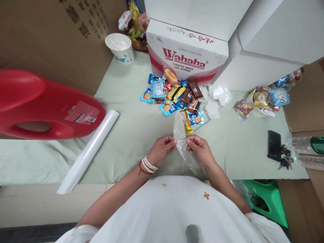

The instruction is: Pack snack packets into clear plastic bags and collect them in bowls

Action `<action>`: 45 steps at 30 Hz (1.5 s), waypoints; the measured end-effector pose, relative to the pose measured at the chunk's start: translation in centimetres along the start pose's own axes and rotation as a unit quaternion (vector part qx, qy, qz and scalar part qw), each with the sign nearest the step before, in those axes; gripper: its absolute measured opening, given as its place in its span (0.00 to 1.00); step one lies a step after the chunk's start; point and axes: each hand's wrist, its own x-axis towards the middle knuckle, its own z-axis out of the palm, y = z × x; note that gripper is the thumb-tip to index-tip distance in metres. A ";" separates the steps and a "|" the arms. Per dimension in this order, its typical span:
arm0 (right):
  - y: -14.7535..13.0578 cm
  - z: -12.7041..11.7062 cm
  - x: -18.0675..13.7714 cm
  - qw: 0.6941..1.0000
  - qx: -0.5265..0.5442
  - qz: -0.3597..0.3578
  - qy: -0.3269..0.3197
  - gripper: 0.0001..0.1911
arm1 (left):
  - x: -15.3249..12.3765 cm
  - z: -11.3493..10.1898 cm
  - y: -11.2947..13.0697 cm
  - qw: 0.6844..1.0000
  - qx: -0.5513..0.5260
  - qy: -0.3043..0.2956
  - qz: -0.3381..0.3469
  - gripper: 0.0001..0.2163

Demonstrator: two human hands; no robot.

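Between my hands hangs a clear plastic bag point(180, 128), narrow and crumpled, its lower part trailing toward my shirt. My left hand point(165, 145) pinches one edge of it, and my right hand point(198, 147) pinches the opposite edge at about the same height. Just beyond the bag lies a pile of wrapped snacks point(177, 92) in blue, brown and yellow packets. A yellow snack bar point(186, 122) is the packet nearest my right hand, partly behind the bag. Crumpled clear plastic point(220, 95) lies right of the pile.
A Wahaha water carton point(187, 57) stands behind the snacks. On the left are a red plastic jug point(50, 108), a white plastic roll point(88, 152) and a paper cup point(120, 49). At right lie a snack-filled cup point(264, 101), a black case point(274, 145) and keys point(286, 158); a green stool point(273, 199) is below.
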 end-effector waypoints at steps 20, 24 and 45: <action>0.2 0.8 0.3 0.999 0.051 0.008 -0.017 0.20 | -0.8 0.4 0.5 1.000 -0.003 -0.027 -0.016 0.22; 0.4 1.1 0.3 0.997 0.069 0.027 -0.027 0.20 | -0.5 1.2 0.1 0.997 0.073 -0.032 0.023 0.23; 0.8 -1.3 0.0 0.998 0.057 0.019 0.008 0.21 | -1.5 -0.2 0.9 0.996 -0.076 -0.016 -0.032 0.24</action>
